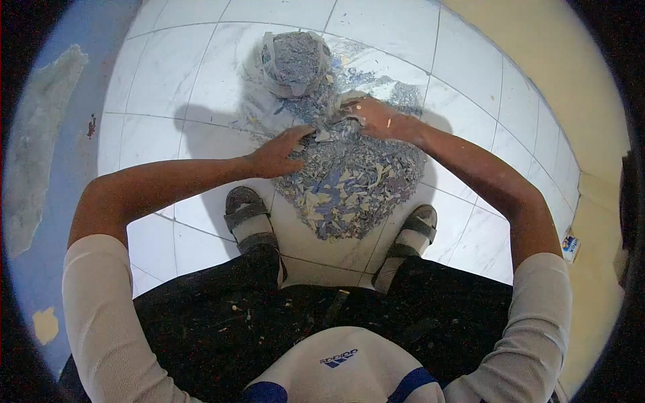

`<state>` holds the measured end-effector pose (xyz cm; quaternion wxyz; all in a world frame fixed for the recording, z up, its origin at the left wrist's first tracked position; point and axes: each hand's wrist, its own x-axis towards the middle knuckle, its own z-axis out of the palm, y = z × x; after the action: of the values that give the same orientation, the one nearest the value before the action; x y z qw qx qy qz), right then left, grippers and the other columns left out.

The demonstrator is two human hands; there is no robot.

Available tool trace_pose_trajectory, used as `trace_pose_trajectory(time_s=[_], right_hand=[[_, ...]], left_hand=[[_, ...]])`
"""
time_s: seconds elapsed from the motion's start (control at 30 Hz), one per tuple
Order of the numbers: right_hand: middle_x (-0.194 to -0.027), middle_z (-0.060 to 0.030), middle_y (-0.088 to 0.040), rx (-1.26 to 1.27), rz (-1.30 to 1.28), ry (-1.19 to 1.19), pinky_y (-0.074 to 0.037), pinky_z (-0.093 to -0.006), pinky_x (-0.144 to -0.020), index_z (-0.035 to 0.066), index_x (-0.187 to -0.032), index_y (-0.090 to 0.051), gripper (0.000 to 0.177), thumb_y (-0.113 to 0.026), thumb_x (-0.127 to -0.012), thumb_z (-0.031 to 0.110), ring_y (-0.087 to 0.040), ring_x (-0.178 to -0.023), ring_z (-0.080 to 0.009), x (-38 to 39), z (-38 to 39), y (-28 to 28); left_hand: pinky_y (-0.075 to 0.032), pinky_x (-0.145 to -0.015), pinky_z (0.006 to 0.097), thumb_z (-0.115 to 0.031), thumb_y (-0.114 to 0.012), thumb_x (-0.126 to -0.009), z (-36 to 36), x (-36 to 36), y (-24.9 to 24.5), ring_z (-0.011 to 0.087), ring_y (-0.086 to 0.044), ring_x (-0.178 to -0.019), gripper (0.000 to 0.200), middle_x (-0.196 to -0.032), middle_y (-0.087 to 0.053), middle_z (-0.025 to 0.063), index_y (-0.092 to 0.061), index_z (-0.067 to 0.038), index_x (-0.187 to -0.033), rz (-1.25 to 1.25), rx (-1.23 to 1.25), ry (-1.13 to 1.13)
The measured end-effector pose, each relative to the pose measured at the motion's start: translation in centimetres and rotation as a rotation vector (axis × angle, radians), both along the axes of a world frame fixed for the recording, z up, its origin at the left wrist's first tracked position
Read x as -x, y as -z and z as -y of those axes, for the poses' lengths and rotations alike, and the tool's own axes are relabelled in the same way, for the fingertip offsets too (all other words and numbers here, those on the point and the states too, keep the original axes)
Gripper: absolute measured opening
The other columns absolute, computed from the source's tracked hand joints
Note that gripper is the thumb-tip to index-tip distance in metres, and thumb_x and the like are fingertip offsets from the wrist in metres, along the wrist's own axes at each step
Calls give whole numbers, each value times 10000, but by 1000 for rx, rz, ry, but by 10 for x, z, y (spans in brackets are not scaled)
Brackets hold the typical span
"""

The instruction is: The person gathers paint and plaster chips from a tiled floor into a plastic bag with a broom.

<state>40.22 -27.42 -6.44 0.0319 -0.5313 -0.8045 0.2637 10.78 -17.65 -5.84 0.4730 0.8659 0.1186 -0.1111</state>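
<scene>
A heap of grey debris with yellowish and bluish flakes (349, 188) lies on the tiled floor between my feet. At its upper left edge is my left hand (283, 151), fingers apart and touching the debris. My right hand (366, 115) rests at the heap's top, its fingers curled into the debris; whatever they hold is hidden. Just above the hands stands a round, translucent container (295, 62) filled with grey material.
White tiles (376, 23) surround the heap, with dust and flakes scattered near the container. Two sandalled feet (250, 218) flank the heap. A blue wall (74, 134) is at left, a yellow wall (557, 67) at right, with a small packet (570, 248) beside it.
</scene>
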Motion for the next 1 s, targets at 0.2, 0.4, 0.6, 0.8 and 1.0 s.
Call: trace_pose_trajectory(time_s=[0.2,0.4,0.6,0.8,1.0], right_hand=[[-1207,-146,-591,55,-56,106,-479,-439,-982,109,-1231,-573,429,-686,-824,187,-586,-1100,-327,-5,-10,-21],[-1078,-145,-640,-145,-173,54,-508,-428,-905,99,-1132,-622,320,-677,-823,160,-622,-996,-330,2,-11,-10],[-1012,-156,-641,-20,-75,48,-500,-453,-866,94,-1109,-631,308,-680,-823,196,-612,-965,-348,7,-12,7],[-968,-173,-604,-11,-70,87,-476,-461,-880,57,-1119,-621,360,-677,-862,302,-576,-963,-357,-11,-14,21],[-988,-171,-632,-132,-104,122,-503,-449,-821,49,-1088,-624,331,-701,-823,233,-614,-936,-346,-12,-4,24]], left_hand=[[-257,-1131,492,-221,-592,-877,-4,-5,4,420,-305,-1356,580,-1431,-353,242,-361,-46,-1380,81,-302,-196],[-385,-996,490,-291,-602,-911,-1,-27,9,390,-476,-1147,410,-1184,-514,207,-512,-47,-1229,238,-336,-113],[-427,-893,464,-338,-637,-891,0,-40,7,334,-537,-1021,305,-1043,-570,144,-613,-58,-1010,240,-339,-116],[-454,-778,439,-285,-669,-878,-5,-41,3,305,-591,-846,242,-896,-617,116,-620,-49,-900,357,-214,-164],[-475,-679,409,-230,-690,-863,-9,-39,5,273,-612,-741,217,-817,-635,120,-624,-30,-916,200,23,-217]])
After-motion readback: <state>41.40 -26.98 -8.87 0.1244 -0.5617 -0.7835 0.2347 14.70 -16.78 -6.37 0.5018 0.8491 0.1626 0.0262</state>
